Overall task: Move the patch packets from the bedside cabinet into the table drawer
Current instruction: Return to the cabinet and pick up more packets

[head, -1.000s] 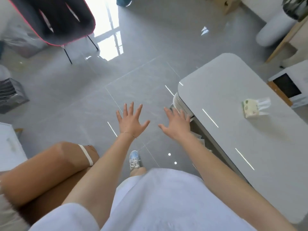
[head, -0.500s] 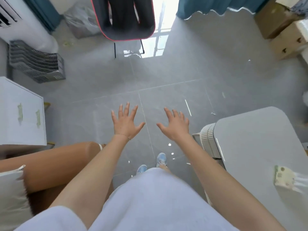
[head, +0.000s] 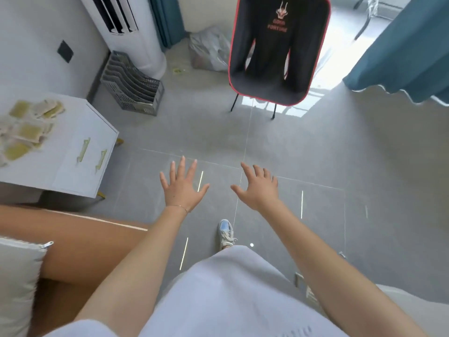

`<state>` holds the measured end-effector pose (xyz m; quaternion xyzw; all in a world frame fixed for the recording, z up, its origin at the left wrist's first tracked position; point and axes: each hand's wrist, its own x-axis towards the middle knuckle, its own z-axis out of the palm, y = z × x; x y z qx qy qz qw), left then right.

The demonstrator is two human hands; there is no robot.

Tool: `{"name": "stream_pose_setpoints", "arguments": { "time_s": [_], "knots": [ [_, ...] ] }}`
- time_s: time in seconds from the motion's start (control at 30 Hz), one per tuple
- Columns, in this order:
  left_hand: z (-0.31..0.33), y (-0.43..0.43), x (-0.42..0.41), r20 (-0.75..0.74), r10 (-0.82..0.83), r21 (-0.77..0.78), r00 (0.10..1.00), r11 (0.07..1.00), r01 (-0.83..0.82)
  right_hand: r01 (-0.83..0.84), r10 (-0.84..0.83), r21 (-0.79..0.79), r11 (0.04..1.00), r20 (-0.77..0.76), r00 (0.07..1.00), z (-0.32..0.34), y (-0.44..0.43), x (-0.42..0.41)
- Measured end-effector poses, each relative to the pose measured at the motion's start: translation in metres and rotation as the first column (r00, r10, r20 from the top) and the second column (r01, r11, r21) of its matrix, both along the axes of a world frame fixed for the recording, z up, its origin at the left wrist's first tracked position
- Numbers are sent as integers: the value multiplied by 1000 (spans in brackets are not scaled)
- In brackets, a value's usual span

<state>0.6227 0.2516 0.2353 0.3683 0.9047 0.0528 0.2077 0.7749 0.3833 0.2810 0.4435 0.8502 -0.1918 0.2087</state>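
Note:
Several yellow and beige patch packets (head: 26,128) lie scattered on top of the white bedside cabinet (head: 80,132) at the left. My left hand (head: 181,186) is stretched out over the grey floor with fingers spread, holding nothing, well to the right of the cabinet. Beside it, my right hand (head: 258,188) is also spread and empty. Only a grey corner of the table (head: 413,297) shows at the bottom right; its drawer is out of sight.
A black chair with red trim (head: 279,49) stands ahead. A grey file rack (head: 131,86) and a white floor air conditioner (head: 126,27) sit behind the cabinet. A brown bed frame (head: 80,242) with a pillow (head: 17,283) lies at the left. Teal curtains (head: 401,52) hang at the right.
The view has swung left, away from the table: the table has slid almost out of frame and the cabinet top with the packets has come into view. Both hands stay spread and empty.

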Motion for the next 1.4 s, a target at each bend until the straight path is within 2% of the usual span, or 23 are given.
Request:
{"name": "stream_pose_setpoints", "arguments": {
  "time_s": [0.17,0.33,0.53,0.63,0.73,1.03,1.4],
  "knots": [
    [-5,0,-56,6,207,3,978,978,-207,-159,158,-55,986,-22,987,-1,37,-86],
    [-8,-20,-121,-13,399,11,917,917,-399,-331,328,-79,940,-42,944,-5,45,-185],
    [-11,-50,-221,-35,516,-5,856,856,-517,-513,514,-85,854,-18,858,-13,29,-317],
    [-13,-70,-287,3,578,-23,816,816,-578,-593,597,-116,797,5,802,-14,8,-403],
    [-11,-74,-317,9,565,-15,825,825,-564,-634,638,-100,767,8,770,-9,4,-441],
    [-9,-122,-440,43,713,-16,700,701,-713,-751,754,-89,654,4,656,-6,-33,-602],
    [-42,-166,-536,93,882,-100,463,471,-877,-872,877,-104,479,29,479,-47,-69,-760]
  ]
}}
